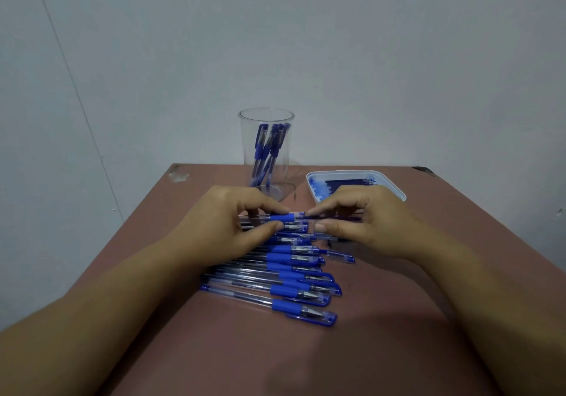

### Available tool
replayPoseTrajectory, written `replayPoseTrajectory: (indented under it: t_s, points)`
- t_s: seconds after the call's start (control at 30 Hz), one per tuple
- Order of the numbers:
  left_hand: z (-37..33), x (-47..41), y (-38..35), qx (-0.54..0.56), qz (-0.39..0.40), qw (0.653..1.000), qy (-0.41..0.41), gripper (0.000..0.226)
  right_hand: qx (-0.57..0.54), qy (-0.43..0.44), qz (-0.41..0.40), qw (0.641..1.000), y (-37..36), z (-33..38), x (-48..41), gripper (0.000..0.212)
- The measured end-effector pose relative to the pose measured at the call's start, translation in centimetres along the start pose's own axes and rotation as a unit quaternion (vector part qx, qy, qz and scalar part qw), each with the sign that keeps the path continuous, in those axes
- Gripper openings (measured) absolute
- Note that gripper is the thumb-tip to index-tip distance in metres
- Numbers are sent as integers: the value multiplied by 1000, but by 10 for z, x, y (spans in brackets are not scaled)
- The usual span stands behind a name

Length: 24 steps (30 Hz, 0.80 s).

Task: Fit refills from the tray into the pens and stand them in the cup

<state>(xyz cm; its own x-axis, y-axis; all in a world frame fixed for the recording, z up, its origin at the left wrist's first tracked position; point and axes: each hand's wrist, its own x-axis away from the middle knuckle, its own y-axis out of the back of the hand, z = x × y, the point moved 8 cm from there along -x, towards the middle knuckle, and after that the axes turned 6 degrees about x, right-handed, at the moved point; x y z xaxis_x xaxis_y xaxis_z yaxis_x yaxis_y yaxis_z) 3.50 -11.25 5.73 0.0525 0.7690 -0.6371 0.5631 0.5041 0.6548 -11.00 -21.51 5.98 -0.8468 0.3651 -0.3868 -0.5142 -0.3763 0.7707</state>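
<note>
My left hand (235,221) pinches a clear pen barrel with a blue grip (283,217) just above the table. My right hand (361,221) pinches a thin dark refill (333,217) whose tip meets the open end of that barrel. Below my hands a row of several blue-capped pens (294,276) lies on the brown table (352,349). A clear plastic cup (266,138) stands behind the hands with several blue pens upright in it. To its right is a white tray (395,186) holding dark refills.
A loose clear pen cap (338,255) lies to the right of the pen row. The table stands against a pale wall, with its left and right edges in view. A worn patch (177,175) marks the far left corner.
</note>
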Motion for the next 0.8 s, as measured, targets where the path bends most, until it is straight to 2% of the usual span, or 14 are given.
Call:
replayPoseTrajectory:
  t_s: [0.2, 0.4, 0.47, 0.57, 0.67, 0.8]
  points:
    - [4, 0, 7, 7, -23, 1000, 17, 23, 2, -25, -57, 998, 18, -16, 6, 17]
    - [3, 0, 3, 10, -15, 1000, 20, 23, 6, -4, 1, 1000, -6, -4, 0, 26]
    - [4, 0, 5, 12, -19, 999, 23, 23, -3, -10, -23, 1000, -1, -8, 1, 27]
    - [6, 0, 6, 9, -18, 999, 24, 23, -26, -25, -63, 997, 9, -15, 2, 16]
    - [5, 0, 3, 0, -9, 1000, 21, 23, -13, -15, -38, 999, 2, -10, 0, 16]
    - [4, 0, 4, 1, -9, 1000, 16, 21, 15, -32, 19, 999, -6, -13, -1, 28]
